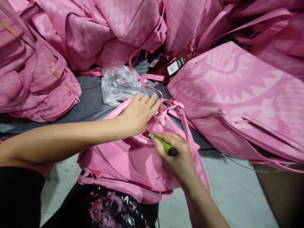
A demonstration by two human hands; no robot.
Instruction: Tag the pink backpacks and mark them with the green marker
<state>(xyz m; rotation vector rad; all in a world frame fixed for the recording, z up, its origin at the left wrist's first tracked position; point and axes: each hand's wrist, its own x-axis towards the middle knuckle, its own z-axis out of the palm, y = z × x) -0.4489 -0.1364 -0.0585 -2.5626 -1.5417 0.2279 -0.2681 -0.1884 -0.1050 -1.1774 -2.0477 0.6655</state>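
A pink backpack [133, 167] lies over my lap and the table's near edge, its padded, dotted back panel facing up. My right hand [177, 152] grips a green marker [163, 144] with a black end. The marker's other end points at the backpack near its top seam, close to my left wrist. Whether it touches the fabric I cannot tell. My left hand [140, 115] rests flat on the upper part of the backpack, fingers stretched and slightly apart. Beside its fingertips are the pink top loop and strap ends [166, 109].
Beyond my left hand lies a crumpled clear plastic bag [120, 84]. Black-and-red hang tags [173, 66] sit behind it. A large pink bag [235, 95] stands close on the right, another backpack [40, 72] on the left. More pink bags [114, 25] pile up along the back.
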